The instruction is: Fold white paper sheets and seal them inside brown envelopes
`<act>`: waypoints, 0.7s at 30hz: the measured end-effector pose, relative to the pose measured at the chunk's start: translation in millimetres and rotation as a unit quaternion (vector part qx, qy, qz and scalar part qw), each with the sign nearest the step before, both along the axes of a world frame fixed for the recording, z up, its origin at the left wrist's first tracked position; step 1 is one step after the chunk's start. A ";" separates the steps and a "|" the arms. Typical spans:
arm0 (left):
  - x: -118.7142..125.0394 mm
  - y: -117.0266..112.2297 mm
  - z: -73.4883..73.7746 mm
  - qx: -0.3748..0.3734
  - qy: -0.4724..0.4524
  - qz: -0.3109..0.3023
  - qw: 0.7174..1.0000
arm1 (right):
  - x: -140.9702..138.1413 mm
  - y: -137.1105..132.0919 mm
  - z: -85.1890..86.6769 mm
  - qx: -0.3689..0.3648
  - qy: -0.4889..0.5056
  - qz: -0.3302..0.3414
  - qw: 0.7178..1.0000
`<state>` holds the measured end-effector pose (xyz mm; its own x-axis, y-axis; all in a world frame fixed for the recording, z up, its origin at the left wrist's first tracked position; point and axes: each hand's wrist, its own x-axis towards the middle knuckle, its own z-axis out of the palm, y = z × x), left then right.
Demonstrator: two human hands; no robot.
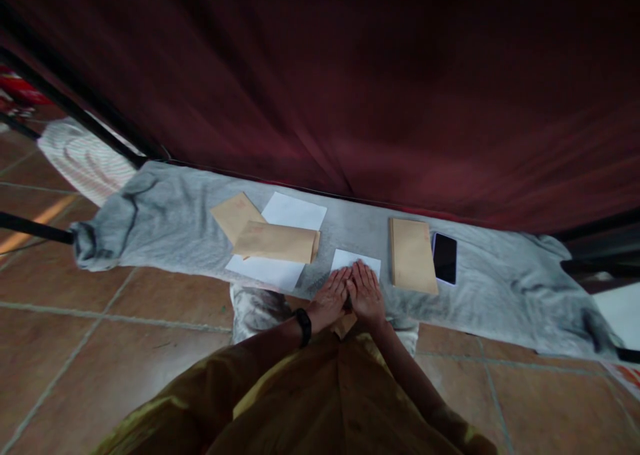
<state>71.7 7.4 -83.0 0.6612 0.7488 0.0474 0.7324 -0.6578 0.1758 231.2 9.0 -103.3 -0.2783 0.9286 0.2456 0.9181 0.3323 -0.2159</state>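
Both hands lie side by side, palms down, on a small white sheet of paper at the near edge of the cloth. My left hand, below a dark wristband, is stretched out flat on the left. My right hand rests flat beside it, its fingertips on the paper. Under and between the hands, a piece of brown paper pokes out towards my lap; how it joins the white sheet is hidden. To the left, brown envelopes overlap on larger white sheets.
A neat stack of brown envelopes lies to the right, with a dark-screened phone beside it. A rumpled grey cloth covers the long narrow surface. A dark red curtain rises behind it, with black metal bars at the left.
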 end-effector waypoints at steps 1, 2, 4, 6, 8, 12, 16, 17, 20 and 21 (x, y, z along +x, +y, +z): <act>-1.8 0.0 0.2 0.003 -0.004 0.000 1.000 | 1.1 -1.1 -1.5 0.005 -0.003 -0.008 1.000; -4.4 -0.7 -0.1 0.007 -0.008 0.001 1.000 | 2.4 -2.0 -2.8 0.010 -0.007 -0.017 1.000; -12.3 -3.9 -2.6 0.019 -0.016 0.008 1.000 | 4.9 -3.5 -4.6 0.017 -0.013 -0.037 0.999; -22.9 -9.0 -7.6 0.034 -0.020 0.018 0.999 | 6.5 -4.4 -5.6 0.020 -0.012 -0.058 0.998; -33.3 -13.8 -12.9 0.046 -0.018 0.028 0.998 | 6.7 -4.5 -6.2 0.019 -0.009 -0.077 0.997; -35.6 -10.6 -11.5 0.069 -0.015 0.054 0.996 | 5.0 -3.2 -6.1 0.012 -0.008 -0.100 0.995; -4.7 19.0 2.5 0.084 -0.037 0.083 0.992 | 4.8 -2.2 -4.7 0.003 -0.012 -0.099 0.995; 4.2 28.5 4.2 0.082 -0.044 0.088 0.992 | 5.0 -2.2 -4.2 0.001 -0.013 -0.096 0.995; 21.2 51.9 -0.1 0.062 -0.042 0.086 0.993 | 5.6 -2.3 -2.4 0.002 -0.011 -0.096 0.995; 22.9 56.6 -4.0 0.058 -0.041 0.088 0.994 | 5.5 -2.0 -1.8 0.003 -0.009 -0.097 0.995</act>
